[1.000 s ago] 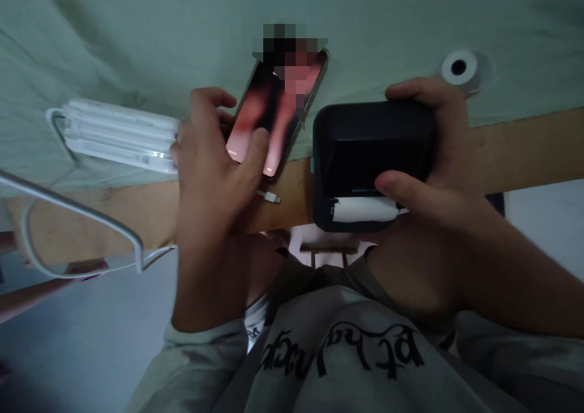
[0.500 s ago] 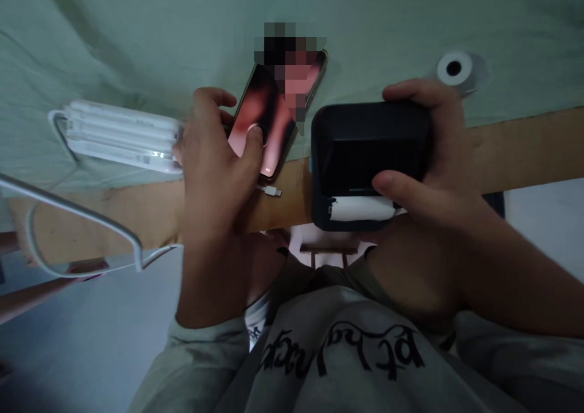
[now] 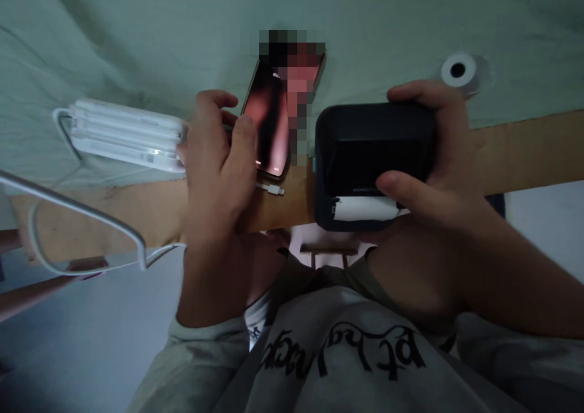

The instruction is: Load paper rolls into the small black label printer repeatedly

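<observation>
A: I take the black label printer (image 3: 371, 157) as my landmark, because it is the biggest thing in use. My right hand (image 3: 440, 170) is closed around it, fingers over the far side and thumb on the near face, just beside the white paper roll (image 3: 365, 208) in its slot. I judge the thumb should stay off the paper so the roll can move freely.

B: And the left one?

A: My left hand (image 3: 219, 163) is left of the printer and wraps the phone (image 3: 270, 121), with the thumb on the lower screen. The phone is tilted up from the green cloth (image 3: 137, 30). I think a firm hold by the side edges is better, so the thumb stays free to tap.

B: How is the room around?

A: The printer hangs over the wooden table edge (image 3: 524, 151), so I would bring it farther onto the cloth. Far left of the printer lies the white power bank (image 3: 128, 134), touching my left knuckles, and its cable (image 3: 82, 218) loops below the edge. Under the phone lies a small cable plug (image 3: 272, 189). Behind the printer, to the right, a small white roll (image 3: 457, 70) stands apart, with open cloth around it.
</observation>
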Tool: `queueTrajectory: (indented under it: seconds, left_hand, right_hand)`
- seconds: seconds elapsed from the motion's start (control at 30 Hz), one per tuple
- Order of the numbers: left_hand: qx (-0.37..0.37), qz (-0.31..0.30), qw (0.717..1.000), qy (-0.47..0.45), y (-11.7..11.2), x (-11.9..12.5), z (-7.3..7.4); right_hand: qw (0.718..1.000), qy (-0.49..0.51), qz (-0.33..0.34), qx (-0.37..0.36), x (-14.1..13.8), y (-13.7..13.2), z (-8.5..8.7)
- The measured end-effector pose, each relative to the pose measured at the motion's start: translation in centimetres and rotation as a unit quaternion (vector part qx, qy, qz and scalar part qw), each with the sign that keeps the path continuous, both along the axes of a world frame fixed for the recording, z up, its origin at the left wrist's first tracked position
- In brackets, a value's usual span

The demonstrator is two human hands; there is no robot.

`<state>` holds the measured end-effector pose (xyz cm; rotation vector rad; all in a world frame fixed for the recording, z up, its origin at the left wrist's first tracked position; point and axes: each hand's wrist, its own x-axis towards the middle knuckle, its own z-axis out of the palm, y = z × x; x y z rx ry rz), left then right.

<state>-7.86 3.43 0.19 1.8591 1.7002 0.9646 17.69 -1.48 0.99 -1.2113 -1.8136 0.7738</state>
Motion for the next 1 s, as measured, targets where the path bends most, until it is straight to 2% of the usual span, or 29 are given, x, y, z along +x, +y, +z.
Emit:
queueTrajectory:
  seconds: [0.33,0.77,1.0]
  left_hand:
    - [-0.022,0.014,1.000,0.014,0.13,0.40,0.33]
    - [-0.020,0.006,1.000,0.023,-0.04,0.39,0.67]
    - [-0.038,0.010,0.995,0.093,0.53,0.02,0.21]
  right_hand:
    - [1.000,0.006,-0.004,-0.018,0.04,-0.07,0.07]
    - [0.999,-0.026,0.004,0.025,0.10,0.09,-0.10]
    - [1.000,-0.020,-0.004,0.001,0.08,-0.03,-0.04]
